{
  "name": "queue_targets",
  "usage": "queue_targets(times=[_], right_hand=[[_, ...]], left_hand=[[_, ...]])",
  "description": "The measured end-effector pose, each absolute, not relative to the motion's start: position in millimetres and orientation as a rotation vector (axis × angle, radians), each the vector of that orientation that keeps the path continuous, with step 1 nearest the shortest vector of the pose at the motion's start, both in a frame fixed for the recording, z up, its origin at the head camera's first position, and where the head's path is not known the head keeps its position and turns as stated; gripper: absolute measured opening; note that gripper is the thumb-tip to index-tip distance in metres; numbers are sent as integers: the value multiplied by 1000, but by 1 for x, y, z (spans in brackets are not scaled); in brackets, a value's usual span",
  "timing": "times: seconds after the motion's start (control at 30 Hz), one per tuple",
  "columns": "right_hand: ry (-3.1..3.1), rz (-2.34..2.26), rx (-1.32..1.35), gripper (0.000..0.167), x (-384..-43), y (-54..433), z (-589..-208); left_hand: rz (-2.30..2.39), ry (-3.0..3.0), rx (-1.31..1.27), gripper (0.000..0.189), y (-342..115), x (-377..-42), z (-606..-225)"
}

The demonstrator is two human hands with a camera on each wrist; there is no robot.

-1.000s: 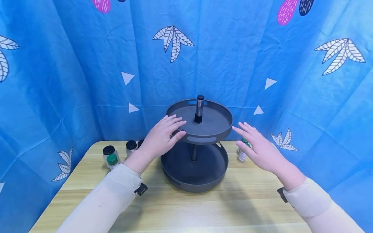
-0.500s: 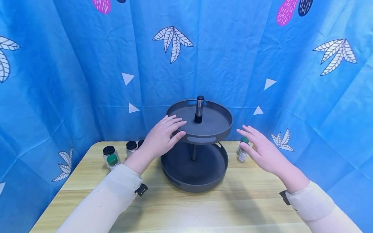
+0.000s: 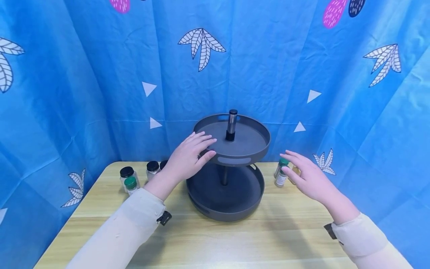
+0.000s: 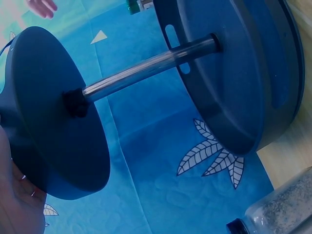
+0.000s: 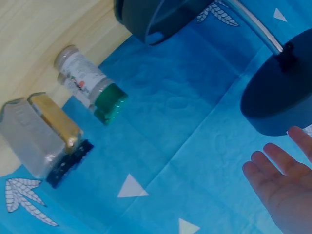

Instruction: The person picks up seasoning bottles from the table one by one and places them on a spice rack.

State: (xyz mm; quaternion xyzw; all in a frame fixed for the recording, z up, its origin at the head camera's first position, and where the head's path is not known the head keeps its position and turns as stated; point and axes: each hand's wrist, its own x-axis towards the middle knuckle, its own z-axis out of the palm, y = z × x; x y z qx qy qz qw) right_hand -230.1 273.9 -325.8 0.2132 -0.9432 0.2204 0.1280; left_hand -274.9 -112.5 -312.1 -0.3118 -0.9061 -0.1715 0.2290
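A dark grey two-tier round tray stand is in the middle of the table, with an upper tray and a wider lower tray on one metal post. My left hand rests against the left side of the upper tray, fingers extended and thumb spread. In the left wrist view, part of that hand shows beside the tray's outer wall. My right hand hovers right of the stand, apart from it, holding nothing, fingers loosely extended. Beyond its fingertips stands a green-capped spice jar.
On the left stand a black-capped jar, a green-capped jar and more black-capped jars, partly behind my left arm. Black-capped clear and yellowish containers are on the right. A blue patterned curtain surrounds the wooden table.
My right hand has moved right and slightly down, away from the upper tray, uncovering more of the jars there. The left hand and the stand keep their places; the head view shifts slightly.
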Motion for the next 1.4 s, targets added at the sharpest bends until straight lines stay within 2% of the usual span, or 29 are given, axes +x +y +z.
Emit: queue_targets(times=[0.97, 1.4], right_hand=[[-2623, 610, 498, 39, -267, 297, -376], [-2652, 553, 409, 41, -281, 302, -398]], left_hand=[[-464, -2513, -843, 53, -111, -274, -310], [-451, -2495, -849, 54, -111, -276, -313]])
